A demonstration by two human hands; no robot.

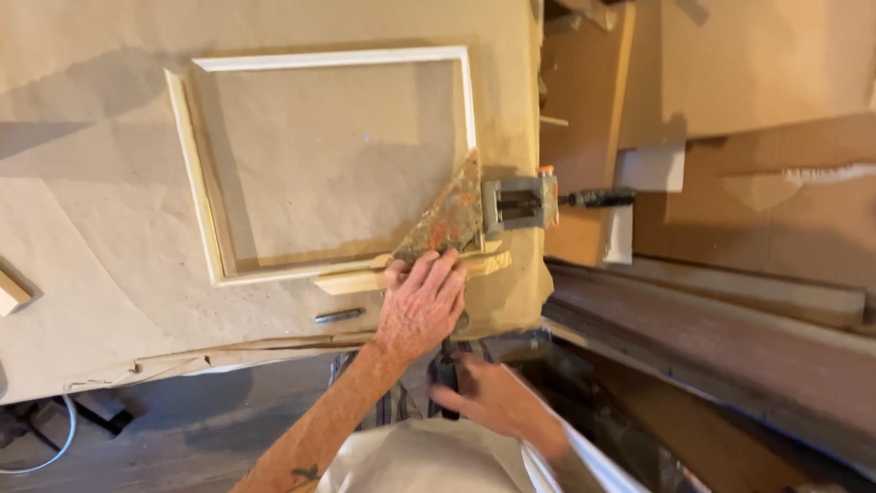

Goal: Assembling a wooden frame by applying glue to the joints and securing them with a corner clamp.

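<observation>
A rectangular wooden frame (333, 164) of pale moulding lies flat on a workbench covered in brown paper (91, 228). Its near right corner sits in a corner clamp (452, 219), a triangular metal plate mottled with rust and old glue, which lies on top of that corner. The clamp's grey screw body (520, 203) juts out to the right over the bench edge, ending in a dark handle (598, 197) that points away from the frame.

Under the frame's near rail, a loose strip of pale wood (411, 272) runs along the bench and projects past the clamped corner on the right.

The left hand (422, 306) rests palm down on this strip and the near rail, just below the clamp plate. Its fingers are extended and close together, pressing flat rather than gripping; the fingertips touch the lower edge of the plate.

The right hand (493, 397) is below the bench edge, in front of the person's body, and is blurred. It is loosely curled near a dark slim object (444, 379); whether it grips that object cannot be told.

A short dark metal rod (339, 316) lies on the paper left of the left hand. A small wood offcut (13, 292) sits at the far left edge of the bench. To the right of the bench stand boards and sheets of brown cardboard (766, 64).
</observation>
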